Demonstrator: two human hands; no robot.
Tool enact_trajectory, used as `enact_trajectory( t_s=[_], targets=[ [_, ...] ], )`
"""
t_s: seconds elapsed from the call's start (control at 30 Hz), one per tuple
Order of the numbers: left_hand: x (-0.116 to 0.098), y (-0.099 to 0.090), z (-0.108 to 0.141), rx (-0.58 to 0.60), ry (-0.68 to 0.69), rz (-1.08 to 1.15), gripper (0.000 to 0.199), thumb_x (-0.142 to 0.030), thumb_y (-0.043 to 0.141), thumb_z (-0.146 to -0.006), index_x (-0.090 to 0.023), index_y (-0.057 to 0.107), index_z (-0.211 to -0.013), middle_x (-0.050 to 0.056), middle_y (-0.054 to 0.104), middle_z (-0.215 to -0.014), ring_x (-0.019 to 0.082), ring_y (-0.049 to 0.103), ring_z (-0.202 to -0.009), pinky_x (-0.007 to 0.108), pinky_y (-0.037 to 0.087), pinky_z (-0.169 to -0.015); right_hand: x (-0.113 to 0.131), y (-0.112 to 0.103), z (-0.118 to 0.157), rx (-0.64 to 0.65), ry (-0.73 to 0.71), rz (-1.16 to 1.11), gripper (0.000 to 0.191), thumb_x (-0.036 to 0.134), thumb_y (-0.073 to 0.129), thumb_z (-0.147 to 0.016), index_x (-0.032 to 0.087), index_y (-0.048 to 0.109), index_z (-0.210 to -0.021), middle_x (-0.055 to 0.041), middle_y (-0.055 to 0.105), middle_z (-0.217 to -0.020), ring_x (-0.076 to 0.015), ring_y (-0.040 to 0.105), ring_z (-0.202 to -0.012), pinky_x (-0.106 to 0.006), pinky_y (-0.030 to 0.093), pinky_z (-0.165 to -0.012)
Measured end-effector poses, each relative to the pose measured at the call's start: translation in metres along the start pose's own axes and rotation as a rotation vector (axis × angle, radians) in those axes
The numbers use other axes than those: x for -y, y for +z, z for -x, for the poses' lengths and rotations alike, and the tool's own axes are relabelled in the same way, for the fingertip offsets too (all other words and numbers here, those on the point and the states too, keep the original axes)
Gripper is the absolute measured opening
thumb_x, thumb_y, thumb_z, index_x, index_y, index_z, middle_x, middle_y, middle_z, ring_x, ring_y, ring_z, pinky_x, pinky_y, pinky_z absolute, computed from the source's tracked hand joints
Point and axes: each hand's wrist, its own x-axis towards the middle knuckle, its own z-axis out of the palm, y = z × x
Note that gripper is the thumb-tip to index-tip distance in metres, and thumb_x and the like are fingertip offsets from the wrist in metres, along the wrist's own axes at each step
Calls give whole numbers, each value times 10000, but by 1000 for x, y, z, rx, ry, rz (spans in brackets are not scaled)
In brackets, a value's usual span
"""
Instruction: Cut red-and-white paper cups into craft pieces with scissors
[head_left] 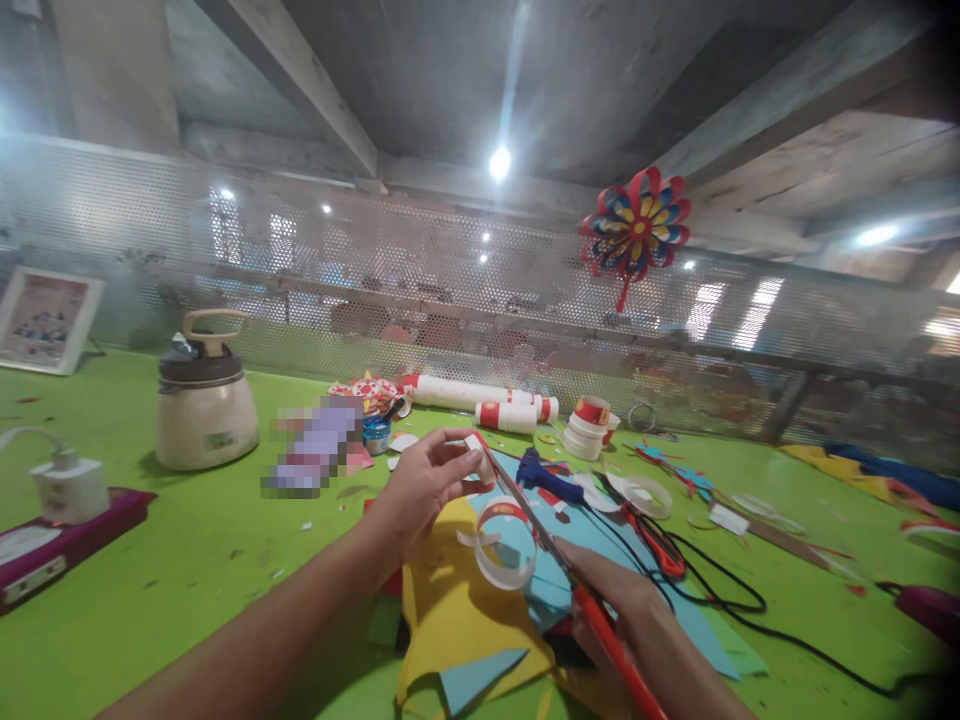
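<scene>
My left hand pinches a small white and red paper cup piece between thumb and fingers. My right hand grips a pair of scissors by its red handles. The long blades point up and away to the left, and their tips meet or overlap the cup piece; whether they are cutting into it I cannot tell. Below the blades a curled white paper strip with a red patch forms a loop over yellow paper and light blue paper.
A blue glue gun and its black cord lie right of the scissors. Stacked paper cups lie behind, with cut cups nearby. At left stand a beige jug and a purple power strip. A paper flower hangs on the mesh.
</scene>
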Motion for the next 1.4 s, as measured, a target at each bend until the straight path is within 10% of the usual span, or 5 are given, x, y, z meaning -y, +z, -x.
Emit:
enact_trajectory(
  t_s=[1.4],
  targets=[
    [5,3,1,-81,23,2,284,-227,722,-728,-118,571,-942,95,658,-843,212,640,-741,445,525,-780,6,15,0,-23,42,-4,409,184,417,-736,158,621,-1089,46,479,-567,-99,426,-477,-200,396,-502]
  ],
)
